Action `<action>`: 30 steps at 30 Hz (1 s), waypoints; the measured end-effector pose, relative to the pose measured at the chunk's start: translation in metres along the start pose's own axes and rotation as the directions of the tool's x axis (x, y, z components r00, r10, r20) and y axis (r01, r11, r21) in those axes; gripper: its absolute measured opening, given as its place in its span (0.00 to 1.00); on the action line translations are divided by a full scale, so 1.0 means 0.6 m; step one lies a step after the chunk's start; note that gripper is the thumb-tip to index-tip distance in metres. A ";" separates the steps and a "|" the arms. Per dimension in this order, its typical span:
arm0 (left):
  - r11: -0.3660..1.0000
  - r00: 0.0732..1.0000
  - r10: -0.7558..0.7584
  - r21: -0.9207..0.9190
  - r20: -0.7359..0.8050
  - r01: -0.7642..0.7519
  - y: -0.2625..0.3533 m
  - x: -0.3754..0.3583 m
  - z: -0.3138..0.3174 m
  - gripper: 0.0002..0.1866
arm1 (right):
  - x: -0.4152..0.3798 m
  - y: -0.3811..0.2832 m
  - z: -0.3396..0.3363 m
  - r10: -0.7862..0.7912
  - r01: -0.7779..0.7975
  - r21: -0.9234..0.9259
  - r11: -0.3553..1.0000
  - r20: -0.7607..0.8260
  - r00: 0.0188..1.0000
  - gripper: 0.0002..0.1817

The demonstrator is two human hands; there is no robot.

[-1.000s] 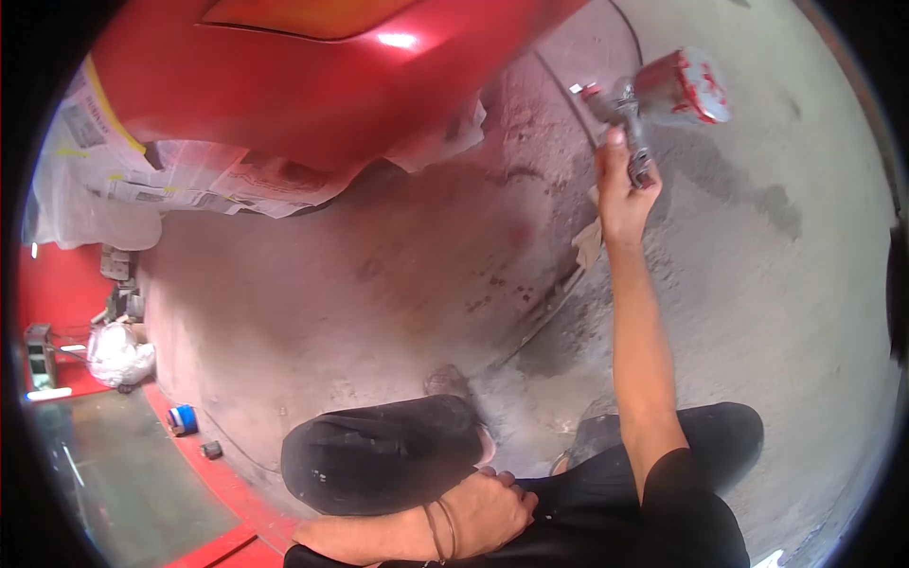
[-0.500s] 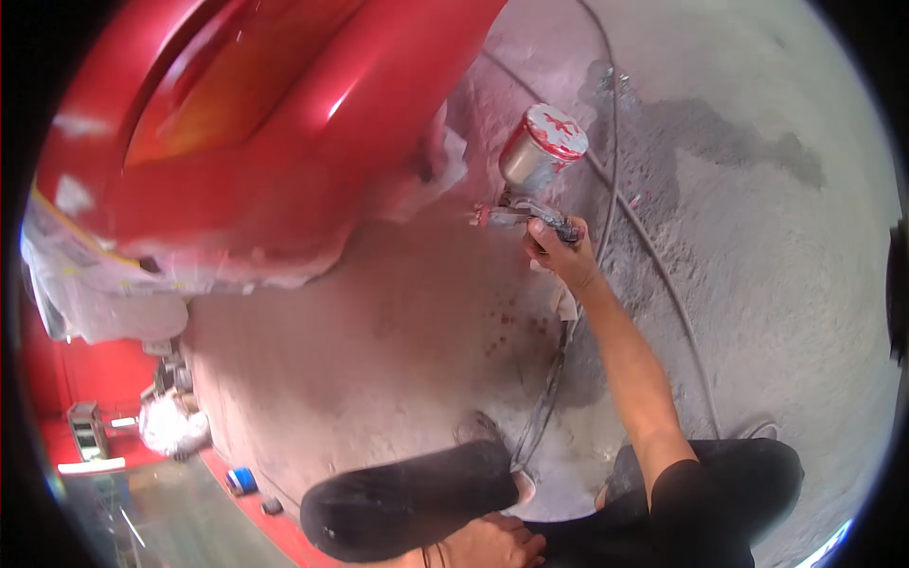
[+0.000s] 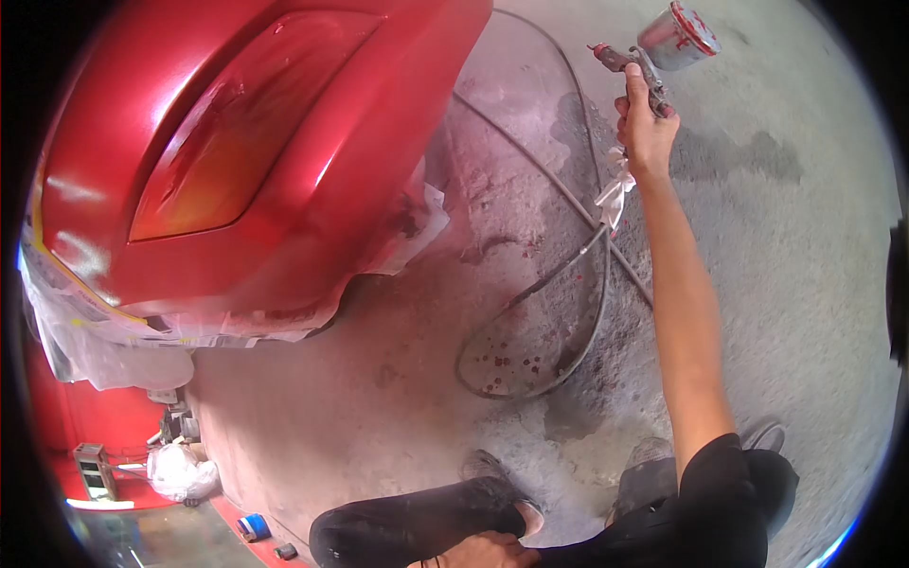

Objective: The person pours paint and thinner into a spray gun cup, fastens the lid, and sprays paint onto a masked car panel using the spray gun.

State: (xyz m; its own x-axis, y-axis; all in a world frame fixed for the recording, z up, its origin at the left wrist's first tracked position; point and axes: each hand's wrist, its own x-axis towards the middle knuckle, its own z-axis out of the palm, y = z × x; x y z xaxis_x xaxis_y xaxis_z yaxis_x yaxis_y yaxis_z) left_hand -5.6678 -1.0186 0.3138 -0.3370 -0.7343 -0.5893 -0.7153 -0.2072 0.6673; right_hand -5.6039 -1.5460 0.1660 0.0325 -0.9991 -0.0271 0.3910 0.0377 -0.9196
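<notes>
My right hand (image 3: 649, 128) is wrapped round the handle of a paint spray gun (image 3: 620, 60), held out at arm's length over the floor. The gun's metal paint cup (image 3: 670, 43) is tilted, and red paint smears its lid. A pale cloth or paper wrap (image 3: 617, 189) hangs just below that hand, by the hose. My left hand (image 3: 485, 552) lies on my leg at the bottom edge, partly cut off, with nothing visible in it. To the left of the gun stands a glossy red car body panel (image 3: 312, 189) with an orange-tinted lamp-shaped recess (image 3: 213, 180).
Masking film and paper (image 3: 256, 327) line the panel's lower edge. A dark air hose (image 3: 578, 355) loops across the stained concrete floor (image 3: 398, 379). Red drops spot the floor inside the loop. A blue can (image 3: 252, 527) and a plastic-wrapped bundle (image 3: 180, 473) sit at lower left.
My right hand has carried the spray gun up and right, away from the panel. The hose now forms a wider loop. My left hand stays on my leg, and the view has shifted slightly.
</notes>
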 end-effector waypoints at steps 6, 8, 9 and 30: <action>0.984 0.990 -0.085 0.164 0.109 0.067 -0.001 0.019 -0.062 0.18 | -0.149 -0.098 -0.004 0.045 0.011 -0.225 0.974 0.246 0.968 0.25; 0.926 0.937 -0.339 0.150 -0.077 0.347 -0.031 0.041 -0.102 0.22 | -0.231 -0.151 0.012 0.102 -0.042 -0.167 0.985 0.370 0.924 0.23; 0.840 0.842 -0.497 0.128 -0.210 0.528 -0.020 0.041 -0.150 0.27 | -0.263 -0.187 0.015 0.197 -0.126 -0.191 0.973 0.417 0.887 0.22; 0.793 0.759 -0.585 -0.397 -0.287 0.461 0.130 0.171 -0.256 0.19 | -0.001 -0.724 0.165 0.602 -0.393 -0.462 0.795 0.522 0.604 0.19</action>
State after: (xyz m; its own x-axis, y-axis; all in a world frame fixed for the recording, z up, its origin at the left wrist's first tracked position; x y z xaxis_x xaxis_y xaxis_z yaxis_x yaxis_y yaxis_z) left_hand -5.6637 -1.2095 0.3753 0.3382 -0.6215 -0.7066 -0.4798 -0.7598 0.4387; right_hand -5.6827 -1.5596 0.6044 0.7349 -0.5711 -0.3657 -0.1271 0.4138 -0.9015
